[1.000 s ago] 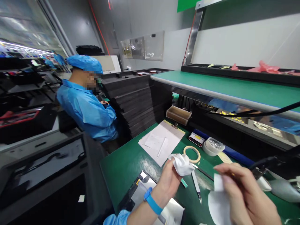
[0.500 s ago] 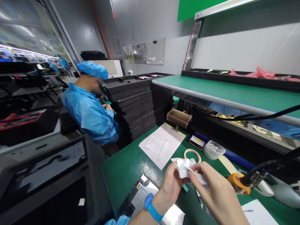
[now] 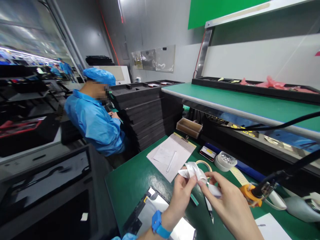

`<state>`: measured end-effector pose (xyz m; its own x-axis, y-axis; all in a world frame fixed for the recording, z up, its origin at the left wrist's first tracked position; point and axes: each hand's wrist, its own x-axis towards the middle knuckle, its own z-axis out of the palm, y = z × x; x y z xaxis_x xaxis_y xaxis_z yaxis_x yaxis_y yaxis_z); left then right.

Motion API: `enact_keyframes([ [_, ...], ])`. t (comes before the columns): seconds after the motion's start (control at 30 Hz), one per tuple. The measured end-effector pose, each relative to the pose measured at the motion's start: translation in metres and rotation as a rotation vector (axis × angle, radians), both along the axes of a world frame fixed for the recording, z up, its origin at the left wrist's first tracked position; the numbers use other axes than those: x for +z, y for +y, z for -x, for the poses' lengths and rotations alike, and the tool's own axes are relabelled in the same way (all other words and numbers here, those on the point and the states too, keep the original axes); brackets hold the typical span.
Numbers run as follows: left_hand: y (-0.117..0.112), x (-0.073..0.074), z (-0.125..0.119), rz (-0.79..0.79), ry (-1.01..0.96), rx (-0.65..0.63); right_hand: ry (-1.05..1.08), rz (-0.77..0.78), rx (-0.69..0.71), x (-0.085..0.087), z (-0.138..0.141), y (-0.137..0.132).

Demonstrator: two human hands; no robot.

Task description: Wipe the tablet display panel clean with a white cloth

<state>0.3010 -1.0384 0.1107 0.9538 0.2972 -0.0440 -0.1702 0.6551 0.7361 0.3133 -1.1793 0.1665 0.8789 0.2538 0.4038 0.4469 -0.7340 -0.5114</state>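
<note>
My left hand (image 3: 180,196), with a blue wristband, pinches a crumpled white cloth (image 3: 193,170) above the green bench. My right hand (image 3: 228,205) meets it from the right, its fingers closed on the same cloth. Under the hands lie a green-tipped stick (image 3: 194,199) and a thin metal tool (image 3: 208,207). A shiny flat panel (image 3: 152,213) in a black frame lies near my left wrist. A tape ring (image 3: 205,163) sits just behind the cloth.
A clipboard with paper and a pen (image 3: 170,155) lies ahead. A white round dish (image 3: 225,160), a small device (image 3: 208,152) and an orange-tipped tool on a cable (image 3: 251,194) sit to the right. Stacked black trays (image 3: 147,110) stand at left, where a person in blue (image 3: 95,116) sits.
My right hand let go of a white sheet, which now lies at the right, and came to the cloth. Both hands now hold the cloth together, slightly farther left.
</note>
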Motion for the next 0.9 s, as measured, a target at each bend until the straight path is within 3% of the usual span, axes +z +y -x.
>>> enact_keyframes([
  [0.27, -0.004, -0.016, 0.000, -0.205, -0.067, 0.076, -0.033, 0.004, 0.146, -0.006, -0.015, -0.012],
  [0.53, -0.001, -0.007, -0.004, -0.074, -0.080, 0.028, -0.389, 0.186, -0.110, -0.014, 0.001, 0.004],
  [0.7, 0.006, 0.001, -0.004, -0.022, -0.022, -0.033, -0.709, 0.300, -0.058, -0.009, -0.007, 0.004],
  [0.9, 0.006, 0.006, -0.008, 0.103, 0.043, -0.032, -0.775, 0.322, -0.039, -0.013, -0.008, 0.010],
])
